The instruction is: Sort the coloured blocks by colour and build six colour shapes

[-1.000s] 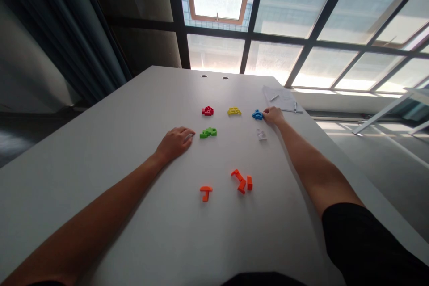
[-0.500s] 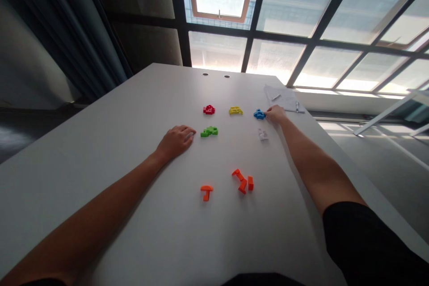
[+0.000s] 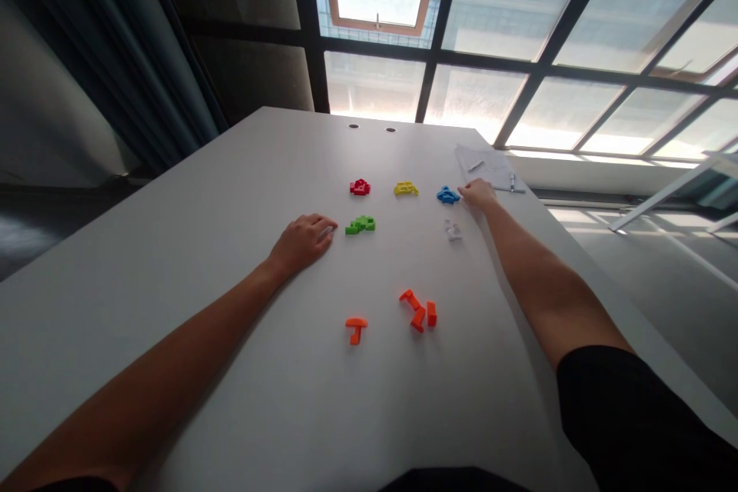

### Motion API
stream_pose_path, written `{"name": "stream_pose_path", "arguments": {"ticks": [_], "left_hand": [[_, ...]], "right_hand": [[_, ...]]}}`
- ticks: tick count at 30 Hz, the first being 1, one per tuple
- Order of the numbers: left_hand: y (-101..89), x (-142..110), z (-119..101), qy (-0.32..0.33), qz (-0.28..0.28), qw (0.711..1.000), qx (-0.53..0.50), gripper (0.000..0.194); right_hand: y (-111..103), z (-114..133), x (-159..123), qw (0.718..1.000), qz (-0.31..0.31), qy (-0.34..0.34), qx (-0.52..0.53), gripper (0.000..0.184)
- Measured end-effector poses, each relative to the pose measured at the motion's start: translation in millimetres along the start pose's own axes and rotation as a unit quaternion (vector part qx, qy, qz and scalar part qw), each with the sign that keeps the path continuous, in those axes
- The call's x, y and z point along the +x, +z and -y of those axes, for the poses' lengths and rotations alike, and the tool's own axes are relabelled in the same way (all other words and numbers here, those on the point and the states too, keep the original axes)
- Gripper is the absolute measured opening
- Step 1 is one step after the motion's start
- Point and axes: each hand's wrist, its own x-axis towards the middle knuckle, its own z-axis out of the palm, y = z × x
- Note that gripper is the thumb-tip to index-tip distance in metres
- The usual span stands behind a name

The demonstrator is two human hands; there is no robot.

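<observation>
Landmark: yellow cluster of small plastic pieces, lying on the white table. Blue cluster flat on the tabletop, right of the yellow cluster and roughly level with it. Right hand farther right of the yellow cluster, low over the table, fingertips at the blue cluster's right end. Its fingers bunched together; cannot tell whether they touch the blue or sit just beside it.

Left hand nearer the wearer than the yellow cluster and well to its left, palm down, fingers lightly curled and close together. Pale patch under the fingertips; cannot tell whether a piece is clasped there. Green cluster just beside those fingertips, left of the yellow cluster and nearer the wearer.

Red cluster left of the yellow cluster, about level. Clear, whitish cluster to its right, nearer the wearer. Well nearer than the yellow cluster: a T-shaped orange piece to its left, an angled orange group and a small orange block beside it, slightly right. Paper beyond the yellow cluster, to its right, a pen lying on it
</observation>
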Motion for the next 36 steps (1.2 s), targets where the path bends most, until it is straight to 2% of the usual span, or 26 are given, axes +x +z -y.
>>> {"name": "stream_pose_path", "arguments": {"ticks": [5, 12, 21, 28, 36], "left_hand": [[1.6, 0, 1, 0.007, -0.006, 1.000, 0.002, 0.037], [3.0, 1, 2, 0.009, -0.007, 1.000, 0.005, 0.038], [3.2, 1, 1, 0.004, -0.007, 1.000, 0.006, 0.038], [4.4, 2, 3, 0.007, -0.007, 1.000, 0.007, 0.037], [4.1, 3, 3, 0.012, -0.009, 1.000, 0.008, 0.037]], "right_hand": [[-4, 3, -5, 0.999, 0.022, -0.021, 0.009, 0.029], [-9, 3, -9, 0.999, 0.020, 0.012, -0.033, 0.028], [-6, 7, -9, 0.999, -0.014, -0.019, -0.037, 0.034], [-7, 7, -4, 0.999, 0.032, -0.025, 0.015, 0.031], [-2, 19, -6, 0.998, 0.007, -0.066, 0.011, 0.029]]}}
